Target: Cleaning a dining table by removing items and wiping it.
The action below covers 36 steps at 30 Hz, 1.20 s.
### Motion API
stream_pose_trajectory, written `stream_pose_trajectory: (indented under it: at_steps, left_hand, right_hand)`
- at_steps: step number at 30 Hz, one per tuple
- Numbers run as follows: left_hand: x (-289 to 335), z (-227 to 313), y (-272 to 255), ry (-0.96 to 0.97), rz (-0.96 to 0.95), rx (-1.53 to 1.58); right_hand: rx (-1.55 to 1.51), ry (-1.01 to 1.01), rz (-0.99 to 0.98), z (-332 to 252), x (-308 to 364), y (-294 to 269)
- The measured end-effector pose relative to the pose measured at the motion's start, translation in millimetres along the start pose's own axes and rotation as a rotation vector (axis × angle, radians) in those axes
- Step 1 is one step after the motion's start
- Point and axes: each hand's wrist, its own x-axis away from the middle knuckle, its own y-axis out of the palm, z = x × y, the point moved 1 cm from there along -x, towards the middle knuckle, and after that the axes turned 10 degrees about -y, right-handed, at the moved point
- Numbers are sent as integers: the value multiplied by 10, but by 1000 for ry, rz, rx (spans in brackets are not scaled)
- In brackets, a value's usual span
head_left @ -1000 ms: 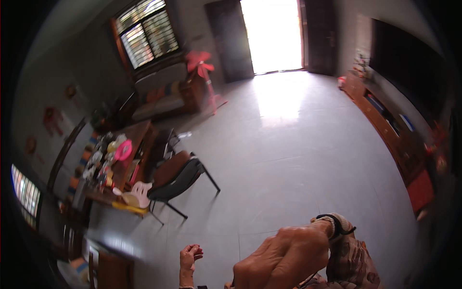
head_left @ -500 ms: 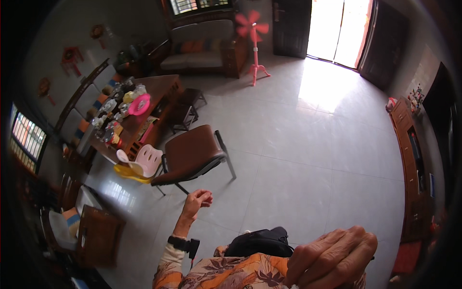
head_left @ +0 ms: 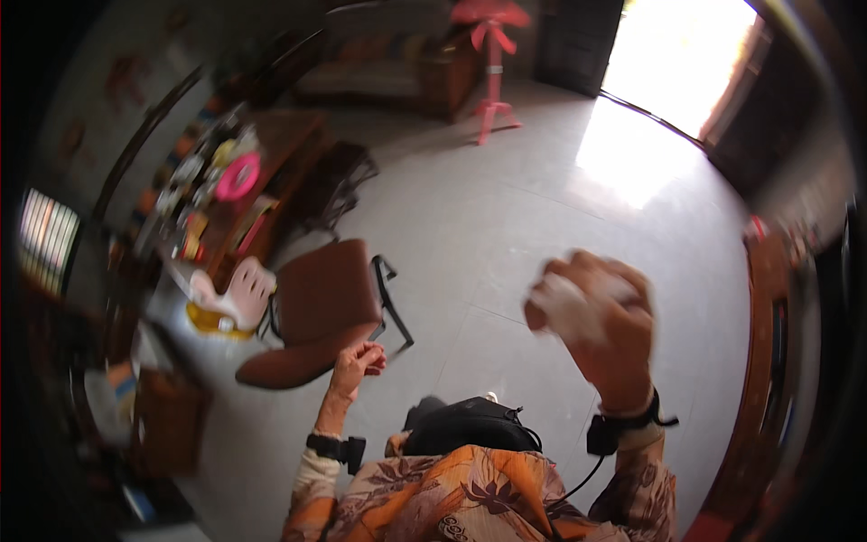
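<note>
My right hand (head_left: 601,325) is raised over the floor, its fingers curled around a crumpled white thing (head_left: 567,305) that looks like tissue or thin cloth. Motion blurs it, so its exact kind does not show. Lower down, my left hand (head_left: 355,369) is closed in front of me, fingers bent in toward the thumb. Whatever lies inside it, if anything, is hidden. Behind the left hand stands a brown padded chair (head_left: 325,294) with black legs; hand and chair overlap in the picture, and I cannot tell whether they touch.
A wooden table (head_left: 284,149) with bags and a pink ring-shaped basin (head_left: 237,176) is at the left. Beside the chair is a small pink seat (head_left: 248,291). A pink stand fan (head_left: 494,68) is far ahead, near the bright doorway (head_left: 677,63). A wooden cabinet (head_left: 768,316) lines the right.
My right hand has swung up and forward from the lower right, bringing the white thing into sight. My left hand stays closed, slightly farther left. The view has shifted and the chair appears nearer.
</note>
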Motion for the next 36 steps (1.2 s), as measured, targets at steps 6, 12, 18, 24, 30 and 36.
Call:
stream_pose_trajectory:
  at_steps: [6, 12, 18, 24, 30, 36]
  left_hand:
    - [17, 85, -104, -42, 171, 122]
    - [171, 180, 23, -36, 162, 300]
    - [-319, 650, 383, 130, -11, 135]
    - [-635, 855, 610, 159, 29, 112]
    - [-704, 968, 510, 145, 180, 276]
    - [-894, 997, 319, 56, 331, 419]
  right_hand:
    - [-48, 46, -31, -363, -259, 577]
    - [18, -117, -211, -338, -322, 922]
    - [-25, -53, -283, -370, -407, 933]
    - [-504, -402, -371, 168, -685, 705]
    - [-588, -159, -697, 152, -1536, 403]
    - [-669, 21, -752, 613, -2113, 195]
